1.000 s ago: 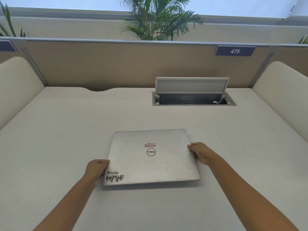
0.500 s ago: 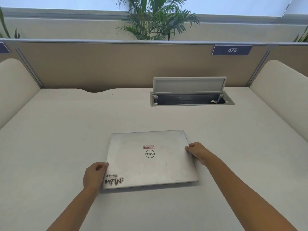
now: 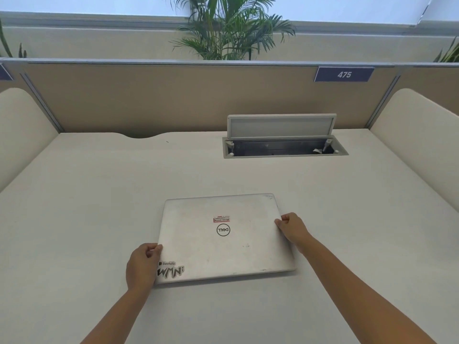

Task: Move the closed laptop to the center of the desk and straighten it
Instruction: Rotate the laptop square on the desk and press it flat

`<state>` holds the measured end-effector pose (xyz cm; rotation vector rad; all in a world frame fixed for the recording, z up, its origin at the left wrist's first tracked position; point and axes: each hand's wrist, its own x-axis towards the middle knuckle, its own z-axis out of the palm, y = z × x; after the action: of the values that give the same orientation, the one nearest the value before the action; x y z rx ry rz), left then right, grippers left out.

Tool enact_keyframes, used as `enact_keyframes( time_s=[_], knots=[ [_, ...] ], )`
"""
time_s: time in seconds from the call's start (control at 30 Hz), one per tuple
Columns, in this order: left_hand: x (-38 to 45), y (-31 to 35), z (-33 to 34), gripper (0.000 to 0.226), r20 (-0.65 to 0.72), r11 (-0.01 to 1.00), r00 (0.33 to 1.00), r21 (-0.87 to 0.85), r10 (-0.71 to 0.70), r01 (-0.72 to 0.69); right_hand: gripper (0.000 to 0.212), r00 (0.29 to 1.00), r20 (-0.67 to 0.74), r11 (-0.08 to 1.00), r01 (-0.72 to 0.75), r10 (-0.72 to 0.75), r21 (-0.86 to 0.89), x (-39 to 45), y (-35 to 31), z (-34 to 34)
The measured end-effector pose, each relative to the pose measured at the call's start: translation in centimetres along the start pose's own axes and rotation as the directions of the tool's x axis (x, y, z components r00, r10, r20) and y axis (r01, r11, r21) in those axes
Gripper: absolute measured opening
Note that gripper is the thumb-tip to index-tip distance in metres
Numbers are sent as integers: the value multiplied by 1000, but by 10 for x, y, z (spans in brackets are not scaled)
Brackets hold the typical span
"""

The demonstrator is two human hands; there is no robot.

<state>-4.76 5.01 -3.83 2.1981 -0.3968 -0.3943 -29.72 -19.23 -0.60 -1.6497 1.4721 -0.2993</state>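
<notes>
Fingers of left hand curl over the laptop's left edge nr its front-left corner, clamped on it; right hand pinches the right edge w/ fingers closed on the lid rim, further back. Closed silver laptop lies flat on the counter, roughly mid-width and twd the front edge, stickers at its front-left corner, logo mid-lid. Lid sits slightly skewed: its back edge runs a touch off parallel to the counter's rear edge. Open cable hatch sits well apart, nr the rear edge, right of centre. Step in hand, as judged: final squaring. To do it well: keep both grips low and even, pivot by sliding rather than lifting, match the laptop's back edge to the counter's rear edge, then release w/o nudging.
</notes>
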Motion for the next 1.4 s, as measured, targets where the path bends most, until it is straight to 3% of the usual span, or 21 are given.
enact_keyframes(
  time_s=[0.1, 0.2, 0.27, 0.33, 0.43, 0.53, 0.63, 0.73, 0.8, 0.87, 1.0, 1.4],
  knots=[
    [-8, -1, 2, 24, -32, 996, 998, 69, 58, -55, 31, 988, -126, 996, 85, -89, -35, -14, 7, 11],
    [-19, -3, 3, 24, -88, 988, 992, 133, 88, -76, 46, 956, -173, 951, 194, -239, -239, -34, 24, 30],
    [-26, -5, 3, 22, -114, 983, 986, 153, 119, -101, 56, 919, -168, 882, 273, -358, -385, -46, 33, 38],
    [-30, -7, 2, 21, -120, 980, 983, 157, 141, -121, 56, 839, -162, 778, 388, -520, -494, -52, 36, 40],
    [-29, -6, 1, 19, -93, 969, 982, 202, 165, -144, 58, 733, -39, 615, 539, -679, -576, -58, 36, 37],
    [-26, -3, 0, 27, -41, 942, 972, 260, 232, -214, 65, 752, 73, 576, 559, -655, -597, -57, 38, 36],
    [-28, -3, 1, 55, 86, 854, 910, 317, 406, -412, 54, 784, 103, 595, 543, -613, -592, -53, 39, 37],
    [-31, -5, 1, 87, 339, 626, 726, 368, 598, -688, 55, 787, 134, 585, 550, -602, -596, -52, 41, 35],
    [-28, -7, -2, 87, 491, 440, 602, 412, 630, -798, 65, 758, 200, 532, 594, -620, -604, -52, 41, 33],
    [-27, -7, -5, 84, 565, 348, 549, 429, 616, -833, 73, 698, 315, 431, 670, -643, -604, -52, 40, 29],
    [-28, 0, -5, 77, 589, 343, 595, 490, 548, -801, 72, 596, 477, 197, 734, -646, -650, -56, 35, 23],
    [-27, 7, -3, 76, 614, 316, 631, 550, 475, -773, 70, 611, 506, 175, 726, -609, -665, -52, 30, 20]
  ],
)
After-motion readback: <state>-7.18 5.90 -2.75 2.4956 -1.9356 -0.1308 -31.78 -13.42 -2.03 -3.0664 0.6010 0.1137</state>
